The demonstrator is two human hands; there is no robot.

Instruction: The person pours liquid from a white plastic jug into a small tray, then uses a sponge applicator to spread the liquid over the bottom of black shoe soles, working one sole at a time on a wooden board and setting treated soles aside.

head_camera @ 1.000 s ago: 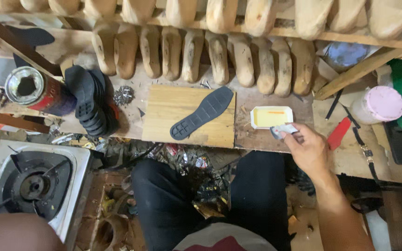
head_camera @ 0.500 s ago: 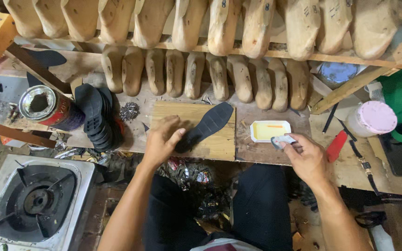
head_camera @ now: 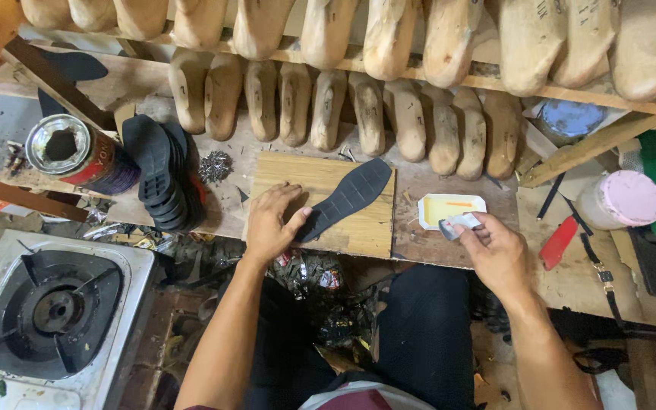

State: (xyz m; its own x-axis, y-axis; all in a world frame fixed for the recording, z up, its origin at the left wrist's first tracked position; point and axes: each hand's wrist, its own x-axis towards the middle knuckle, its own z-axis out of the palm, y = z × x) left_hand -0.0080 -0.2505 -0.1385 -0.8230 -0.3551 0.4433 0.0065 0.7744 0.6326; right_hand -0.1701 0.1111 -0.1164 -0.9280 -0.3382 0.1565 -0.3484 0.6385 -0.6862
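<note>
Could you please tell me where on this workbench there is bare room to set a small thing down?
Bare wood shows between the pale wooden board and the white tray of yellow glue, and right of the red-handled knife. It is crowded left of the board: stacked black soles, a nail pile, an open can.

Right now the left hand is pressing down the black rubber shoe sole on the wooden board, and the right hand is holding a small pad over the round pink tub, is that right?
Not quite. In the head view the right hand holds the small pad at the white rectangular tray of yellow paste, not the tub. The left hand does rest on the black rubber shoe sole on the wooden board.
</note>
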